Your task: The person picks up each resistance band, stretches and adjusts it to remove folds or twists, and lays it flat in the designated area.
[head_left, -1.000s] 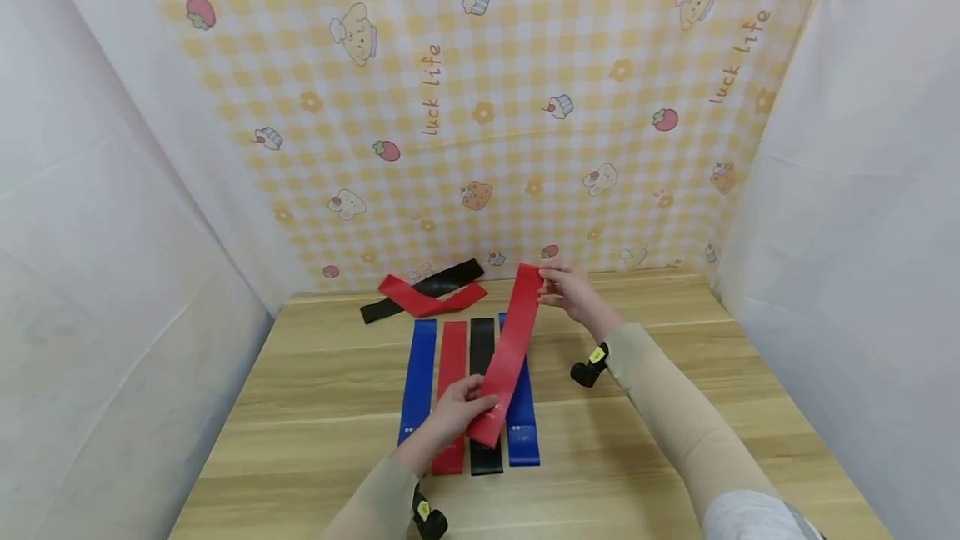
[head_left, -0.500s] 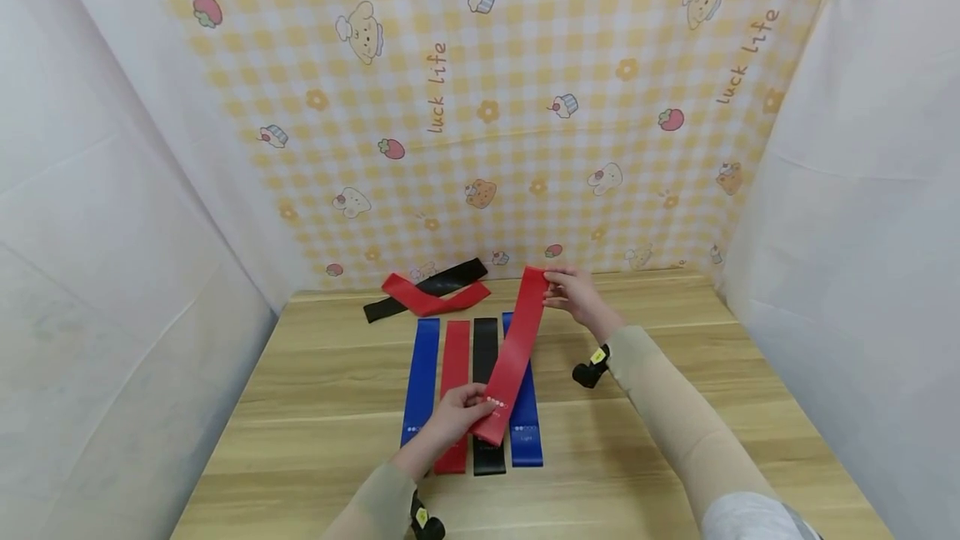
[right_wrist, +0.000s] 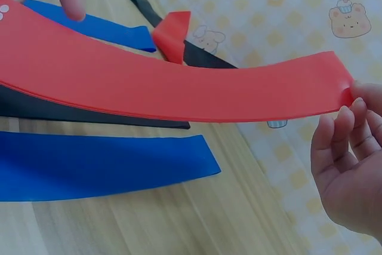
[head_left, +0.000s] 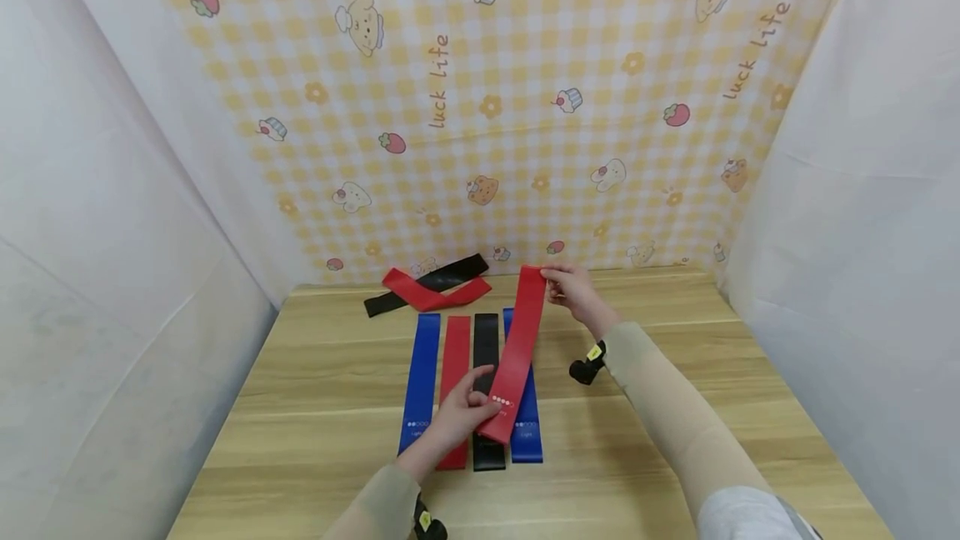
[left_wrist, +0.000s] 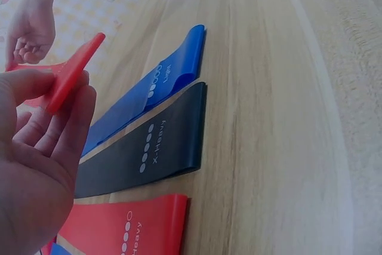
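A red resistance band (head_left: 517, 348) is stretched out flat between both hands, above the table. My left hand (head_left: 459, 411) pinches its near end, by the printed white dots, between thumb and fingers. At the far end, my right hand (head_left: 573, 294) pinches the corner, as the right wrist view also shows. Under the held band lie a black band (left_wrist: 149, 141) marked X-Heavy and a blue band (left_wrist: 155, 85) marked Light. Left of these, another red band (head_left: 455, 348) and another blue band (head_left: 422, 373) lie in the same row, partly covered by my left hand and forearm.
Behind the row, a bent red band (head_left: 427, 297) lies across a black band (head_left: 457, 273) near the back edge of the wooden table (head_left: 615, 457). A yellow checked cloth (head_left: 487, 140) hangs behind, with white cloth (head_left: 840, 215) at the sides.
The near end of the held red band has shifted slightly right, so the band hangs a little steeper. My left index finger has straightened away from the band.
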Tool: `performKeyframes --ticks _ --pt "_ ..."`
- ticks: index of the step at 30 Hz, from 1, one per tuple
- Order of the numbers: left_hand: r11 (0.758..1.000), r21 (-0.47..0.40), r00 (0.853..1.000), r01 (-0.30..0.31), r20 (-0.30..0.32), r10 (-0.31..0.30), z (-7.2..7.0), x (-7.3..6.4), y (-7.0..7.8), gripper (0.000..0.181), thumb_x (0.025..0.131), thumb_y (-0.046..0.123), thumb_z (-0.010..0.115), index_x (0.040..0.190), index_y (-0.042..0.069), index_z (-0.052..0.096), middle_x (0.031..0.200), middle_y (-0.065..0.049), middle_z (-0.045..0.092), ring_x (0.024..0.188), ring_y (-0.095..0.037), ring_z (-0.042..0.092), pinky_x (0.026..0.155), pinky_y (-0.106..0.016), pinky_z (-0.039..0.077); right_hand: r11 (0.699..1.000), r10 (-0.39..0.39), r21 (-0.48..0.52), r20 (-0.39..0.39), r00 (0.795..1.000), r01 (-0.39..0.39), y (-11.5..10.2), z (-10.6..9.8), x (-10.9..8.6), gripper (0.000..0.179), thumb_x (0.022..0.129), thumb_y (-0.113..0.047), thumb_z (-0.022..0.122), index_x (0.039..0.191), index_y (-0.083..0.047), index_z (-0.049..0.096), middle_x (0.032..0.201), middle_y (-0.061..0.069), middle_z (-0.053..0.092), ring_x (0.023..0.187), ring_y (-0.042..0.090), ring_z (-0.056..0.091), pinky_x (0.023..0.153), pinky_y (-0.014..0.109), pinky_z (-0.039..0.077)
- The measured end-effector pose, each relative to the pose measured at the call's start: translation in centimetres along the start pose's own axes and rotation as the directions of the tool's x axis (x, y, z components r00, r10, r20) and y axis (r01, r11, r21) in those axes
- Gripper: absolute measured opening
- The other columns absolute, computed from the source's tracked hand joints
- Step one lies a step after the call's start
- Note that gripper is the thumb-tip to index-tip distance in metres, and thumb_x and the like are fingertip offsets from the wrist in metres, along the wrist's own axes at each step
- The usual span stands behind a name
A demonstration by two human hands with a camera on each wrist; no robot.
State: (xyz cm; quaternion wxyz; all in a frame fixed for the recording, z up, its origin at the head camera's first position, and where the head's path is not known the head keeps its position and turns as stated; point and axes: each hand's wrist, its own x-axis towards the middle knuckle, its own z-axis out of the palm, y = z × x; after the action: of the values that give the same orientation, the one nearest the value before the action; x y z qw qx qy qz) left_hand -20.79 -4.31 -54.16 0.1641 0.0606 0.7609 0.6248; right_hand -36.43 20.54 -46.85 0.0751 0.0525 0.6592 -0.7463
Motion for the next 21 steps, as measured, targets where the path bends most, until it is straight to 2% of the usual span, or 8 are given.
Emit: performKeyframes --ticks 3,9,12,18,21 --pt "1.0 0.016 1.0 -0.006 -0.006 0.006 0.23 -0.11 0.02 0.062 0.088 0.021 0.073 0.142 0.017 0.044 0.082 -0.004 0.068 0.072 -0.018 0.064 0.068 -0.029 0.053 1.0 0.002 -0.005 -0.012 1.0 -0.002 -0.05 0.17 0.04 0.029 0.098 -0.015 0.059 0.123 0.001 0.059 0.069 0.002 0.051 0.053 0.012 0.043 0.057 0.027 0.045" --pt "0.999 0.038 0.999 -0.024 0.027 0.023 0.34 0.02 -0.2 0.049 0.089 0.021 0.072 0.132 0.02 0.05 0.078 -0.004 0.065 0.067 -0.016 0.059 0.061 -0.026 0.048 1.0 0.026 -0.006 -0.055 0.998 -0.026 -0.4 0.55 0.26 0.03 0.097 -0.017 0.06 0.123 0.0 0.059 0.092 0.002 0.056 0.055 0.012 0.041 0.058 0.027 0.042" --pt "0.999 0.041 0.999 -0.026 0.042 0.024 0.27 0.11 -0.27 0.04 0.089 0.021 0.072 0.125 0.021 0.053 0.076 -0.006 0.064 0.063 -0.016 0.057 0.057 -0.027 0.048 0.999 0.037 -0.006 -0.049 0.998 -0.037 -0.92 0.83 0.0 0.032 0.098 -0.016 0.059 0.124 0.001 0.058 0.096 0.003 0.055 0.056 0.014 0.039 0.059 0.029 0.039" --pt "0.998 0.056 0.998 -0.027 0.06 0.024 0.59 -0.26 0.07 0.027 0.089 0.025 0.071 0.111 0.021 0.056 0.074 -0.006 0.065 0.052 -0.019 0.059 0.049 -0.027 0.049 0.997 0.041 -0.065 -0.071 0.997 -0.045 -0.68 0.41 0.39 0.032 0.096 -0.02 0.062 0.124 -0.003 0.061 0.084 -0.002 0.058 0.057 0.015 0.039 0.056 0.028 0.037" --pt "0.998 0.056 0.998 -0.027 0.065 0.023 0.68 -0.32 0.34 0.024 0.089 0.025 0.072 0.106 0.019 0.057 0.072 -0.006 0.066 0.052 -0.019 0.061 0.049 -0.026 0.049 0.996 0.029 -0.083 -0.074 0.997 -0.035 -0.48 0.23 0.74 0.032 0.096 -0.02 0.062 0.124 -0.005 0.062 0.076 -0.003 0.056 0.055 0.015 0.039 0.054 0.028 0.036"
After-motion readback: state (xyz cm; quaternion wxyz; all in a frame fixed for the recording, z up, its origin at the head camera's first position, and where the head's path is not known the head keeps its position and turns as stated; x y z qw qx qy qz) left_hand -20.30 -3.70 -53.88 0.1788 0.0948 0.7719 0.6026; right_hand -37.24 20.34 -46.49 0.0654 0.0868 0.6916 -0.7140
